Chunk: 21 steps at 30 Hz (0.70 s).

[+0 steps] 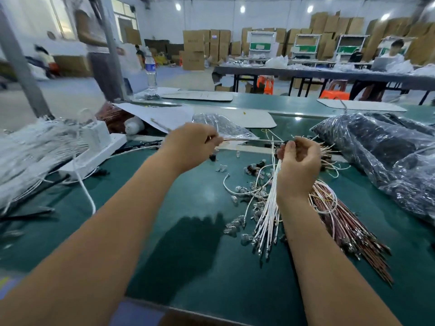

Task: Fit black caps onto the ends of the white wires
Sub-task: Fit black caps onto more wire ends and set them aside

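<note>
Here my right hand (297,165) grips a bunch of white wires (270,203) and pinches a black cap (285,144) at its fingertips while my left hand (190,147) holds one wire (244,139) level toward it, so I judge the next move is seating that end squarely in the cap, above the bench (188,231).

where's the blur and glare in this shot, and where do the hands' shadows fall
Head view: the left edge smears, blurring the white wire pile and the standing person; ceiling lights glare off the plastic bags; the hands' shadow falls on the green table between the forearms; wide-angle bending curves the edges.
</note>
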Each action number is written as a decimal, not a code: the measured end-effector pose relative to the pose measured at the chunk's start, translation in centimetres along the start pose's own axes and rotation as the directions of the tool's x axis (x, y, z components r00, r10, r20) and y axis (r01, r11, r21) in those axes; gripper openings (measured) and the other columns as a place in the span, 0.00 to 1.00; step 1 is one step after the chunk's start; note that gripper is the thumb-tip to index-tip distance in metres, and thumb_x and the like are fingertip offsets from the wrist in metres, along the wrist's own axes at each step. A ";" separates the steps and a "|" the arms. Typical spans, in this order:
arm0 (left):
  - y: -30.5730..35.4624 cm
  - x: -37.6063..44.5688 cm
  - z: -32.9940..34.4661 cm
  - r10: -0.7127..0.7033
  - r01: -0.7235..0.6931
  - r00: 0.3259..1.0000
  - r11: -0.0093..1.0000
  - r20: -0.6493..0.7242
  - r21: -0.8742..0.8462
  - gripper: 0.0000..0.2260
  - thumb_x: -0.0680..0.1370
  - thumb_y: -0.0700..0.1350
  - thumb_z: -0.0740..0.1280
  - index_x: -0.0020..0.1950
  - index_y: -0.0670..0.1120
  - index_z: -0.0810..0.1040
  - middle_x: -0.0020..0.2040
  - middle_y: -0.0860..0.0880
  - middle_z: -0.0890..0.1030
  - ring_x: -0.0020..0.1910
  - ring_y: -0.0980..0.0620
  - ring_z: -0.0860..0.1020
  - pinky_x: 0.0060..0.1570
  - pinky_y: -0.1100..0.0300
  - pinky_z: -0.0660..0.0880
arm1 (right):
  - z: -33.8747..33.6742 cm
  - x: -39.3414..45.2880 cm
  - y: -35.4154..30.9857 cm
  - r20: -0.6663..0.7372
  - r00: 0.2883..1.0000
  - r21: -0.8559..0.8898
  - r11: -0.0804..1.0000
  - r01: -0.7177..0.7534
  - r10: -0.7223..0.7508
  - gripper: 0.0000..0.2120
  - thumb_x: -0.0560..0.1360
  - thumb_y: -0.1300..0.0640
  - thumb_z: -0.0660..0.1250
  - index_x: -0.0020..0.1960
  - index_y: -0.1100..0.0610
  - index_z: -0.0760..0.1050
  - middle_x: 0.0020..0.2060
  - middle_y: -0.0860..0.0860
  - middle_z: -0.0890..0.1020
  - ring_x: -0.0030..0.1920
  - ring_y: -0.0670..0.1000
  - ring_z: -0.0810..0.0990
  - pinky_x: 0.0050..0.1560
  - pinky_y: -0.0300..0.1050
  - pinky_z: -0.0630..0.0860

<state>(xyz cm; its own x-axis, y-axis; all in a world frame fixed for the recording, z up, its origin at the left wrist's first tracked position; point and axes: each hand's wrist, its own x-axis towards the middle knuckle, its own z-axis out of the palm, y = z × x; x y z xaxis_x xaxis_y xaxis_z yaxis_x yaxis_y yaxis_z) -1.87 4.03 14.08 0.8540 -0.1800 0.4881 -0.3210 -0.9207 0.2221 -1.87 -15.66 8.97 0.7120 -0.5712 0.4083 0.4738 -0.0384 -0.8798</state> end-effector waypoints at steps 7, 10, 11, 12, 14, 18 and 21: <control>-8.3 -1.1 -5.5 -0.155 0.239 0.883 0.961 -0.443 0.140 0.12 0.80 0.47 0.62 0.49 0.41 0.80 0.44 0.39 0.82 0.46 0.37 0.78 0.42 0.51 0.71 | 1.1 -1.6 0.8 0.439 0.898 -0.276 0.944 0.182 -0.045 0.12 0.78 0.63 0.65 0.59 0.53 0.73 0.42 0.44 0.78 0.39 0.39 0.76 0.38 0.29 0.73; -12.4 -3.4 -3.4 -0.419 0.471 0.880 0.828 -0.224 0.303 0.11 0.80 0.48 0.61 0.55 0.45 0.79 0.50 0.39 0.80 0.52 0.38 0.76 0.50 0.49 0.71 | 1.2 -1.6 1.0 0.472 0.880 -0.367 0.896 0.248 -0.050 0.08 0.78 0.62 0.64 0.57 0.55 0.75 0.41 0.45 0.78 0.40 0.40 0.76 0.38 0.30 0.71; -13.4 -4.5 -2.3 -0.501 0.514 0.853 0.754 -0.149 0.409 0.11 0.79 0.48 0.61 0.58 0.46 0.77 0.53 0.41 0.78 0.56 0.39 0.74 0.56 0.48 0.69 | 1.3 -1.5 1.1 0.483 0.874 -0.399 0.877 0.268 -0.047 0.08 0.78 0.61 0.64 0.56 0.55 0.76 0.42 0.47 0.79 0.40 0.41 0.76 0.38 0.31 0.71; -14.2 -5.5 -1.2 -0.569 0.535 0.817 0.688 -0.093 0.491 0.14 0.78 0.47 0.61 0.63 0.46 0.73 0.58 0.42 0.75 0.62 0.40 0.69 0.63 0.45 0.64 | 1.3 -1.5 1.2 0.495 0.867 -0.430 0.854 0.292 -0.047 0.08 0.78 0.61 0.64 0.56 0.56 0.77 0.43 0.49 0.80 0.41 0.43 0.77 0.39 0.33 0.71; -15.1 -7.0 0.7 -0.578 0.518 0.814 0.666 -0.067 0.537 0.22 0.77 0.46 0.61 0.71 0.47 0.63 0.72 0.44 0.63 0.71 0.43 0.55 0.68 0.42 0.49 | 1.1 -1.4 1.3 0.506 0.861 -0.483 0.810 0.334 -0.053 0.08 0.78 0.62 0.63 0.55 0.57 0.78 0.44 0.51 0.81 0.42 0.49 0.78 0.42 0.41 0.74; -14.4 -6.9 2.7 -0.360 0.335 0.933 0.884 0.017 0.327 0.25 0.81 0.50 0.56 0.78 0.48 0.57 0.79 0.47 0.54 0.76 0.47 0.51 0.72 0.52 0.47 | 0.5 -0.7 1.4 0.466 0.879 -0.598 0.698 0.394 -0.098 0.08 0.78 0.62 0.61 0.52 0.58 0.79 0.44 0.53 0.81 0.43 0.52 0.76 0.42 0.43 0.69; -12.1 -5.8 4.3 -0.349 0.299 0.898 0.931 0.268 0.211 0.24 0.83 0.54 0.51 0.79 0.52 0.52 0.79 0.49 0.52 0.78 0.49 0.49 0.75 0.50 0.47 | -0.4 0.2 1.3 0.389 0.915 -0.727 0.575 0.375 -0.106 0.09 0.77 0.62 0.61 0.51 0.59 0.79 0.45 0.55 0.81 0.46 0.55 0.76 0.44 0.46 0.72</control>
<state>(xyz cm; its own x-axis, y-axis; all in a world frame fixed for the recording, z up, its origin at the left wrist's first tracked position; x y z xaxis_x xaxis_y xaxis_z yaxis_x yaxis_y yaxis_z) -1.19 14.78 4.95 0.9886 0.0670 0.1345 0.0429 -0.9837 0.1744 -1.30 -16.19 7.85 0.8032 -0.1998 0.5612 0.1625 -0.8328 -0.5291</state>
